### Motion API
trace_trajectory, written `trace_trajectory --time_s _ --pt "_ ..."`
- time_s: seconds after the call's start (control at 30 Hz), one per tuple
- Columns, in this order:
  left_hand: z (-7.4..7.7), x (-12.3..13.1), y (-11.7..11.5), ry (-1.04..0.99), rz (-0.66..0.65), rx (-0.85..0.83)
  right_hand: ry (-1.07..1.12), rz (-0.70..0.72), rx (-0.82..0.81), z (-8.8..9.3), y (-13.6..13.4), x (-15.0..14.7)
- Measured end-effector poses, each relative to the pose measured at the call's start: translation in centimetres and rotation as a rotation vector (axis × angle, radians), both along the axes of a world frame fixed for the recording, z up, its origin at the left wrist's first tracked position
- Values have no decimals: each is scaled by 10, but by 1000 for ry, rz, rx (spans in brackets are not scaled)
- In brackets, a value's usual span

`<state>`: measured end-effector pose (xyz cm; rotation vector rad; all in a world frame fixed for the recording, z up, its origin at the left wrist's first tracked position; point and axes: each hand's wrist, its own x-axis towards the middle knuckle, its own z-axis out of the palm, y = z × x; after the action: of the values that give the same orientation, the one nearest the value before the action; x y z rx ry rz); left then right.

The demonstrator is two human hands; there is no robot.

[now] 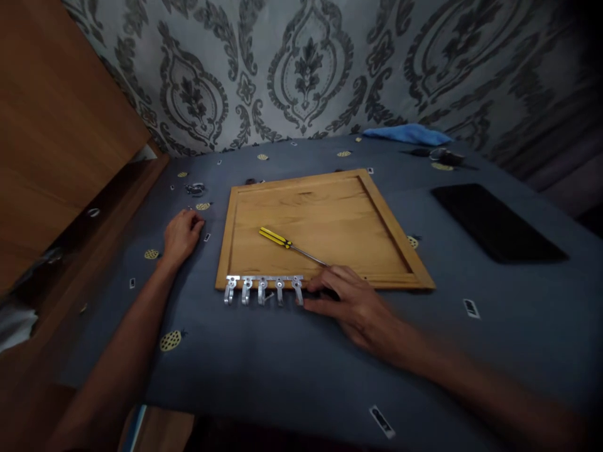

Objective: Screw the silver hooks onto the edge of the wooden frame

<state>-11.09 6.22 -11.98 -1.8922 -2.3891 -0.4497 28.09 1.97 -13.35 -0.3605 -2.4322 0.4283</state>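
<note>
A metal hook rail (264,284) with several silver hooks lies along the near edge of a framed wooden board (306,220). At the rail's right end is my right hand (355,301), its thumb and index finger closed about the last hook. On the board rests a screwdriver (277,238) with a yellow and black handle, its shaft tip close to my right knuckles. My left hand (181,235) lies on the cloth left of the board, fingers curled together; whatever they may hold is too small to make out. Small metal pieces (195,188) lie just beyond it.
A grey-blue cloth with pineapple prints (264,364) covers the surface. A black flat rectangular object (499,223) lies at the right. Behind it are a dark tool-like object (445,157) and a blue cloth (407,133). Wooden furniture (70,125) stands along the left side.
</note>
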Motion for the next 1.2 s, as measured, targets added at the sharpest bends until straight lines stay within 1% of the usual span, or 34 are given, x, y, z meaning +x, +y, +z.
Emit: trace_trajectory --time_s 0.3,0.4,0.53,0.67,0.83,1.07,1.2 --pt "-1 -2 1 27 -3 38 -69 -22 -43 1 -2 2" --pt "0 -4 0 15 -2 42 -74 -20 -28 0 -2 2" --pt "6 -5 -3 -17 -5 33 -27 -25 8 -2 -1 0" --pt "17 -2 -7 -79 -46 24 -28 -30 35 -6 0 0" --pt "30 12 -12 -181 -107 17 -20 -36 34 -8 0 0" --pt "38 36 -15 -323 -206 18 -23 -45 16 -3 -2 0" --pt "48 56 -21 -373 -306 -11 -20 -37 12 -3 -2 0"
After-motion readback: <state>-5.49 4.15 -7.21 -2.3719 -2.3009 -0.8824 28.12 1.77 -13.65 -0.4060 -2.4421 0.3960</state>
